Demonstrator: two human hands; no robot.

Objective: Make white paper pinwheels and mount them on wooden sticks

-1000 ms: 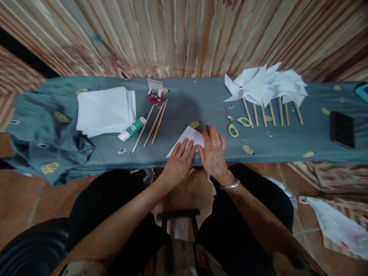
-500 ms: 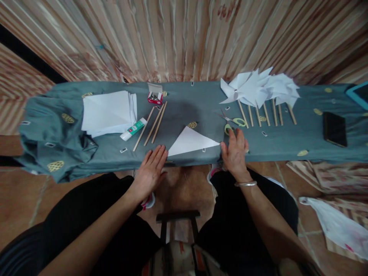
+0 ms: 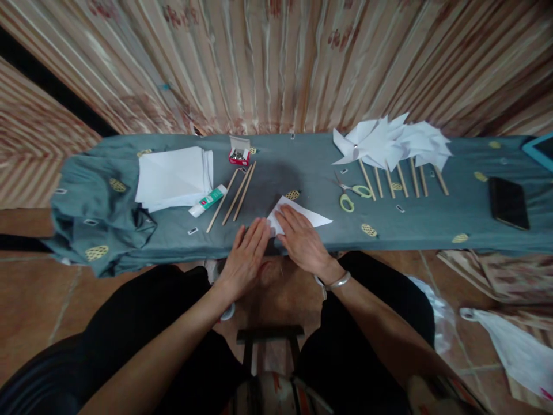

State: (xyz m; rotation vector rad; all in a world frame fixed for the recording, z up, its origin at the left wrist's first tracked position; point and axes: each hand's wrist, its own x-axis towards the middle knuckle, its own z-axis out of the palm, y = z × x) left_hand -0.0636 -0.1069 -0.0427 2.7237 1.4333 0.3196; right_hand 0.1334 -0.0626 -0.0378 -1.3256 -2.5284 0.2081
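A sheet of white paper folded into a triangle [image 3: 317,218] lies near the front edge of the cloth-covered table [image 3: 298,167]. My right hand [image 3: 300,239] rests flat across its left part, fingers stretched out, and covers some of it. At the paper's left corner is my left hand [image 3: 248,248], also flat, with its fingertips touching or right beside the paper. Neither hand grips anything. Scissors [image 3: 349,193] with green handles lie open to the right of the paper, and three wooden sticks [image 3: 235,196] lie to its left.
At the left are a stack of white paper [image 3: 170,176], a glue stick [image 3: 208,200] and a small red box of metal pins [image 3: 239,154]. Several paper pinwheels [image 3: 389,138] on sticks lie at the back right. A black phone [image 3: 508,202] is farther right.
My right hand has moved left from the paper's right corner onto its left part. My left hand has shifted slightly to the right. The whole view has shifted a little.
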